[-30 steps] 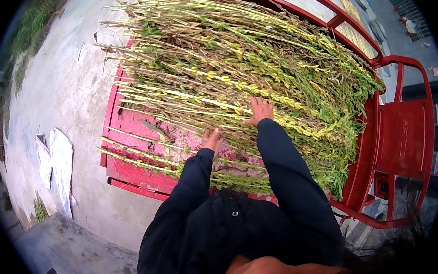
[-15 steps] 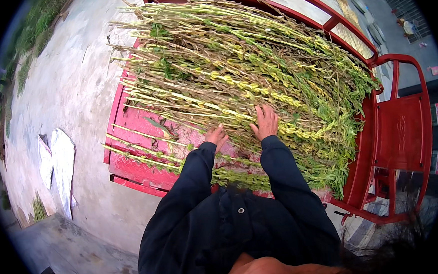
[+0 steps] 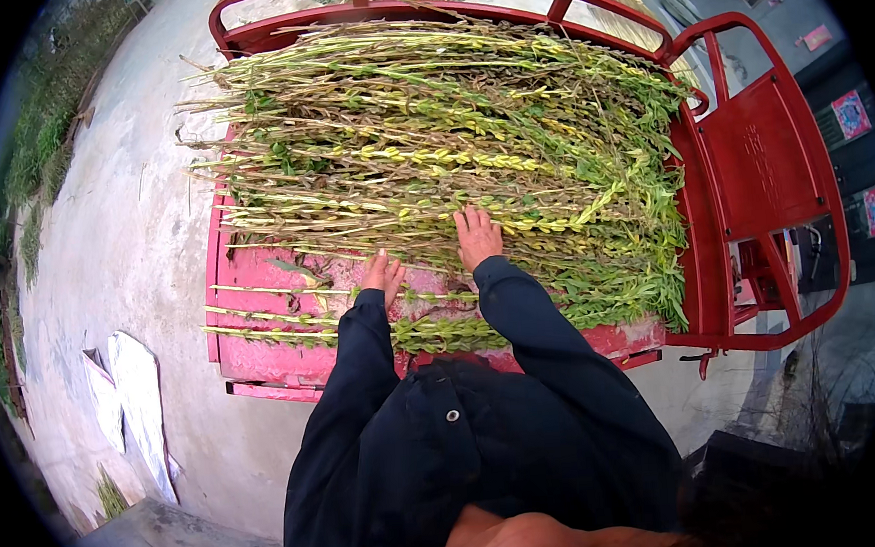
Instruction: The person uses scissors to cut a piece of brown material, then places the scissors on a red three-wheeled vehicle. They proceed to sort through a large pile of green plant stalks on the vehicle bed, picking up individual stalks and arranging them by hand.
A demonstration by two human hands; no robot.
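red cart bed, stalks lengthwise left-right, left hand and right hand grip spread flat

both hands flat on green stalks, red cart.

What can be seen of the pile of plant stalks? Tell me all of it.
The pile of stalks lies flat across the red cart bed, cut ends toward its left edge and overhanging it, leafy tops toward the right rail. The stalks are long, thin, green and yellow, some browned. The right hand rests on them; the left hand touches stragglers.
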